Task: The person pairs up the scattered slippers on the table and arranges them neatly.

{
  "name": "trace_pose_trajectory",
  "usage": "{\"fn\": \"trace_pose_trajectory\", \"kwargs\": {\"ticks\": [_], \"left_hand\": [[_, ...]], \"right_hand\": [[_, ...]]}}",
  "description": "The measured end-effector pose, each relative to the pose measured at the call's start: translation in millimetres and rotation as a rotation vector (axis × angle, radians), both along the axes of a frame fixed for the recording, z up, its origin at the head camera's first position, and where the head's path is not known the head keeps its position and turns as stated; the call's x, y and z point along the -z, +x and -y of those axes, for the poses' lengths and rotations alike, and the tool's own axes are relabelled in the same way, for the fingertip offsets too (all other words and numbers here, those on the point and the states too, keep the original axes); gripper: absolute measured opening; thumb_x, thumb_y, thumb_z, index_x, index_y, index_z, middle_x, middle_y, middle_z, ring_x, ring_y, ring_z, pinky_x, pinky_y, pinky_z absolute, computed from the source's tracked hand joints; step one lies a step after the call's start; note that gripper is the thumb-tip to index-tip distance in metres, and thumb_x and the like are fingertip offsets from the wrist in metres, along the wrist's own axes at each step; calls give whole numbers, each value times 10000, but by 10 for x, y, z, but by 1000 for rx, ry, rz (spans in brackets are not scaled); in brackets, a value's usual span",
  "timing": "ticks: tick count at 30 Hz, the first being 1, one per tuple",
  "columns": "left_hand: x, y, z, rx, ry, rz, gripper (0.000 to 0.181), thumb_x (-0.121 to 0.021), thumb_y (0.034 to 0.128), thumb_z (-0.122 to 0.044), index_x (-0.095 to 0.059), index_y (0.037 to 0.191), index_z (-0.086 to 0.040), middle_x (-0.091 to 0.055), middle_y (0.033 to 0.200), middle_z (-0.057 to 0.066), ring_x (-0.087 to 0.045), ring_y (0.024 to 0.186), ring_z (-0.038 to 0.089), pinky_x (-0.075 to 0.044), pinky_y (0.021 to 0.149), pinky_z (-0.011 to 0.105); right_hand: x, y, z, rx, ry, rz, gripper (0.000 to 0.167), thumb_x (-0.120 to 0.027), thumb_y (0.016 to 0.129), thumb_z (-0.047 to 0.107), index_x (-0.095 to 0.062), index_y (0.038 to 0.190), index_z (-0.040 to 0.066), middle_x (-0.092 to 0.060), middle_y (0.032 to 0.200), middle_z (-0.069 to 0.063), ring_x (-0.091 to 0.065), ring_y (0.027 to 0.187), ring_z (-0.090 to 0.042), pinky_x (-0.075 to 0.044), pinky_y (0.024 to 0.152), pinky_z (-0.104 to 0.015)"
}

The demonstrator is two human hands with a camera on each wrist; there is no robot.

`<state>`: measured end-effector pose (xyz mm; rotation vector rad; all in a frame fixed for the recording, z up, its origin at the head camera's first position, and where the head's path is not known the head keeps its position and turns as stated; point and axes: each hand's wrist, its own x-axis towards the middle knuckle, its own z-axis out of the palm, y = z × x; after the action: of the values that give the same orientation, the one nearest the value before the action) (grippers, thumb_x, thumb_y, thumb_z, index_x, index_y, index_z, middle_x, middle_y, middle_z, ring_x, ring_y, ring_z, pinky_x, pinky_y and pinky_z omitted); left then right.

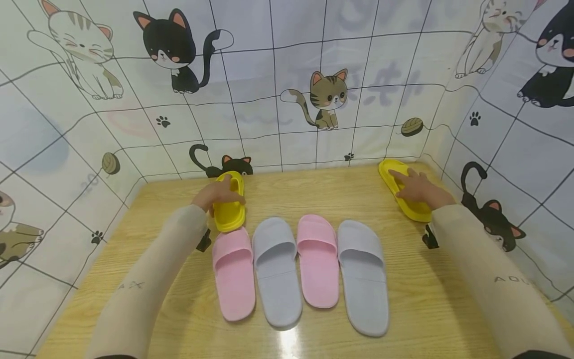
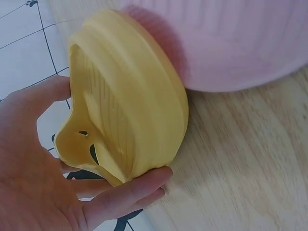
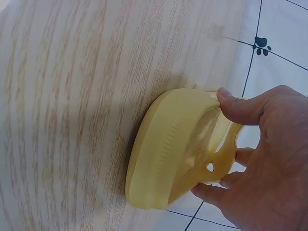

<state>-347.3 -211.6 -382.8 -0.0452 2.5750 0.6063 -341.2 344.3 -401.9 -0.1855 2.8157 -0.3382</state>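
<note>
My left hand (image 1: 217, 193) grips a yellow slipper (image 1: 230, 220) at the back left of the wooden surface, thumb on one side and fingers on the other. In the left wrist view that slipper (image 2: 139, 91) is tilted, its edge close against a pink slipper (image 2: 231, 43). Over at the back right, my right hand (image 1: 419, 188) holds a second yellow slipper (image 1: 416, 210). The right wrist view shows the thumb on the rim of this slipper (image 3: 163, 154) and the fingers on its far side, partly hidden.
Two pink slippers, one left (image 1: 235, 294) and one right (image 1: 319, 279), alternate in a row with two grey slippers, one left (image 1: 280, 294) and one right (image 1: 365, 304). They lie on a wooden surface (image 1: 426, 299). Cat-patterned walls (image 1: 251, 119) stand behind and at both sides.
</note>
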Motion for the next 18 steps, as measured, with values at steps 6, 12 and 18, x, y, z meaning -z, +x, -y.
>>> {"fn": "trace_pose_trajectory", "kwargs": {"ticks": [6,12,18], "left_hand": [[5,-3,-38,14,-9,0,1098,-656,908,-484,81,1639,-126,-309,1561,313,-552,1259,499,-622,862,580],[13,-3,-77,2,4,0,1126,-665,900,-488,104,1651,-156,-257,1610,300,-530,1292,478,-628,851,568],[-15,-6,-145,3,11,7,1116,-668,905,-487,93,1652,-158,-230,1632,290,-522,1307,478,-631,838,565]], "right_hand": [[13,-6,4,3,-6,1,765,-568,1022,178,-128,1640,78,28,1584,-481,4,1412,-759,-132,1094,-881],[30,-27,2,27,-11,18,769,-560,1022,185,-118,1645,93,43,1592,-468,13,1430,-733,-130,1091,-885],[44,-37,-13,20,-10,14,765,-552,1024,181,-113,1643,89,59,1590,-472,33,1427,-743,-119,1093,-884]]}}
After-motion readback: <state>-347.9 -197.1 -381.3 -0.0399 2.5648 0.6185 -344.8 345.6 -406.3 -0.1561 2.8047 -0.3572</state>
